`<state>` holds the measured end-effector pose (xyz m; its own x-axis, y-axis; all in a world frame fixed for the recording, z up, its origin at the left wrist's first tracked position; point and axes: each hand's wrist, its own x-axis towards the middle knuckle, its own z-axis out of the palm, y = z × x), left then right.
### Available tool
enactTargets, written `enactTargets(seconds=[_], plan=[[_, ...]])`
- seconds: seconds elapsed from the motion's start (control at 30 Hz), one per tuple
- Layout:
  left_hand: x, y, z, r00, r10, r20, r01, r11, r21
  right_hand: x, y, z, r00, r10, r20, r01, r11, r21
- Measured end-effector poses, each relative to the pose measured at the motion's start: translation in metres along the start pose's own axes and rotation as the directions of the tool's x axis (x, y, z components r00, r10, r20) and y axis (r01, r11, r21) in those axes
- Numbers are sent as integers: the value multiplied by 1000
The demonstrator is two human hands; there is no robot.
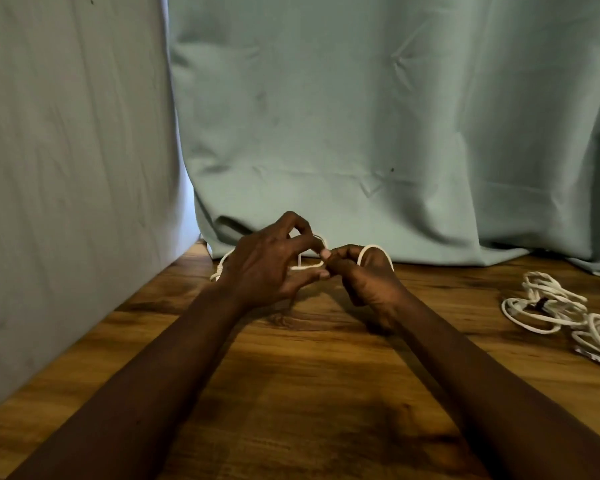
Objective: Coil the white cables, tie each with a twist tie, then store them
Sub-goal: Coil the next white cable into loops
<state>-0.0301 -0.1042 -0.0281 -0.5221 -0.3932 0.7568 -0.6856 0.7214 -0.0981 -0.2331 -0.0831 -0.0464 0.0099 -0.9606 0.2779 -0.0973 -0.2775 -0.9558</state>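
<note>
Presently, L to R: loose tail of white cable (pixel 224 260) lies on bench (pixel 291 375) behind left hand (pixel 267 265), whose grip appears to pinch the strand. Right hand (pixel 369 282), grip curled, holds a loop. Tied coils (pixel 548 306) lie far right. Tip: feed w/ even tension, keep loops equal, avoid kinks.

left grip (pixel 267 268) pinching cable (pixel 371 246) | right grip (pixel 364 277) curled round it | both forearms outstretched, fingertips meeting
</note>
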Motion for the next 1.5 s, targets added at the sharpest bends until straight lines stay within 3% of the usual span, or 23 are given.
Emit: enactTargets(seconds=[0.1, 0.17, 0.27, 0.3, 0.37, 0.43, 0.6, 0.67, 0.7, 0.8, 0.87, 0.97, 1.03, 1.1, 1.17, 1.3, 1.4, 1.5], plan=[[1, -5, 4, 972, -130, -195, 119, 990, -69, 0, -2, -1, 998, 53, 37, -52, 999, -9], [2, -8, 5, 879, -365, -306, 303, 924, -232, 2, -1, -2, 998, 48, 29, -49, 998, 43], [2, -19, -2, 548, -750, -370, 583, 660, -475, 6, 3, -6, 995, 73, -74, -66, 994, 91], [0, -27, -5, 437, -824, -361, 659, 566, -495, 6, 5, -8, 991, 91, -100, -78, 989, 128], [-9, -42, -8, 289, -907, -306, 770, 410, -489, 5, 6, -11, 988, 110, -113, -81, 968, 238], [-19, -52, -7, 234, -946, -223, 851, 311, -423, 5, 1, -13, 988, 115, -105, -71, 932, 354], [-25, -59, -2, 201, -972, -121, 907, 231, -352, 9, -2, -12, 980, 126, -155, -16, 824, 566], [-26, -55, 0, 232, -967, -110, 922, 254, -293, 6, 2, -10, 977, 149, -150, -33, 810, 586], [-26, -51, 0, 281, -954, -105, 927, 298, -228, 5, 3, -8, 978, 157, -138, -49, 814, 579], [-28, -39, 3, 498, -864, -72, 867, 498, 16, 2, 8, -1, 985, 143, -101, -81, 884, 461], [-22, -32, 3, 631, -770, -92, 776, 626, 81, 2, 9, 3, 990, 119, -70, -86, 929, 360], [-9, -14, -2, 870, -448, -208, 469, 881, 64, -1, 4, 9, 996, 89, -29, -81, 971, 224], [-1, -1, -4, 965, -185, -186, 200, 978, 65, -5, -2, 14, 997, 75, -4, -73, 984, 162], [4, 7, -1, 996, -88, -33, 88, 996, -7, -8, -7, 14, 997, 75, 34, -79, 983, 163], [6, 5, 6, 989, -119, 83, 129, 984, -124, -8, -12, 11, 985, 134, 108, -150, 976, 159], [3, -1, 13, 977, -186, 101, 209, 913, -349, -4, -19, -4, 881, 277, 383, -386, 890, 245], [4, 1, 8, 963, -269, 6, 222, 783, -581, -7, -21, -6, 669, 213, 712, -561, 773, 296], [7, 4, 3, 941, -333, -59, 198, 684, -702, -17, -28, 8, 448, 94, 889, -652, 715, 253]])
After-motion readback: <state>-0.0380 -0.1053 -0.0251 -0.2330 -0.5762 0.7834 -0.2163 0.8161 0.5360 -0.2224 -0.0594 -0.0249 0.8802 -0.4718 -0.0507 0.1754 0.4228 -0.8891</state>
